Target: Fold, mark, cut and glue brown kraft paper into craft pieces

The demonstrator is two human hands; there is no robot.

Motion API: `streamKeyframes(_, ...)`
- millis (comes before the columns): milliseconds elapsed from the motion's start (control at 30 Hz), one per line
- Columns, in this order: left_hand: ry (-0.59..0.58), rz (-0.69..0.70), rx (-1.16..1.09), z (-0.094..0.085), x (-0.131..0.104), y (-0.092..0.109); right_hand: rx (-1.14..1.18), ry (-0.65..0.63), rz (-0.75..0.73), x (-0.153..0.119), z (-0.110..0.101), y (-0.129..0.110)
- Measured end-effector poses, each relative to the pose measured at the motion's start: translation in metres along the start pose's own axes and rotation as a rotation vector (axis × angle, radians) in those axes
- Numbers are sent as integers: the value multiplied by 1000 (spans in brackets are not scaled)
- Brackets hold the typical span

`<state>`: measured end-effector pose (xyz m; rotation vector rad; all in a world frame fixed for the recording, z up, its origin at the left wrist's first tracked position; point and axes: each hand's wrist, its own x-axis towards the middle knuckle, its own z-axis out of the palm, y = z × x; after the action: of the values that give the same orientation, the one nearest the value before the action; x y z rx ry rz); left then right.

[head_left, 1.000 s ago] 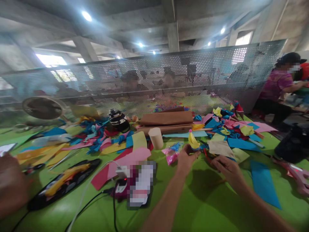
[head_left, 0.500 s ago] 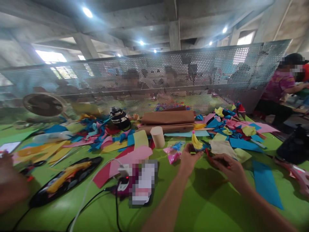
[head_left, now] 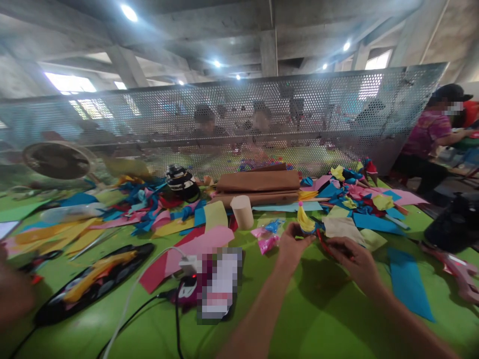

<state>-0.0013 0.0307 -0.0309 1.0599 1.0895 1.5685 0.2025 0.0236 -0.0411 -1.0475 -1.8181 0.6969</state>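
Note:
My left hand [head_left: 295, 241] is closed on a small yellow figure [head_left: 305, 219] with a pink tip and a blue band near its base. Just to the right, my right hand [head_left: 350, 253] pinches a thin red tool [head_left: 324, 241], whose dark tip points toward the figure's base. Beyond my right hand lies a beige cloth [head_left: 345, 228]. A small clear bag with pink and blue contents [head_left: 268, 236] is left of my left hand.
A cream cup [head_left: 242, 212] stands before folded brown paper [head_left: 258, 181]. Coloured scraps lie across the green table [head_left: 299, 319]. A phone [head_left: 221, 284], cables and a black tray [head_left: 93, 283] are left. Another person's arm [head_left: 15, 289] shows far left; a dark container [head_left: 451, 224] stands right.
The whole view has shifted slightly, with the table items appearing a little further left. The red tool's tip is a bit closer to the yellow figure. The other person's arm at far left has moved left.

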Motion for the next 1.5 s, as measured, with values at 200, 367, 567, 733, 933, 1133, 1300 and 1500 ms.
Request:
streamKeyframes(200, -83, -52, -97, 5, -6, 10, 2, -17, 6, 0, 2, -1)
streamKeyframes(367, -104, -50, -65, 12, -13, 10, -50, -57, 50, -1, 3, -8)
streamKeyframes(567, -123, -65, -44, 18, -20, -3, -177, -132, -5, -4, 7, -14)
streamKeyframes(733, -147, -68, -19, 22, -22, -7, -149, -117, 43, -5, 10, -11)
streamKeyframes(933, -177, -44, -2, 23, -25, -1, -97, -69, 83, -2, 9, -14)
streamKeyframes(1133, -266, -115, -164, 21, -30, 18, 106, -70, 134, -2, 11, -12)
streamKeyframes(1300, -234, -152, -202, 21, -30, 18, 144, -74, 151, -4, 11, -14)
streamKeyframes(1500, -228, -146, -207, 21, -30, 16, 154, -77, 142, -4, 11, -15)
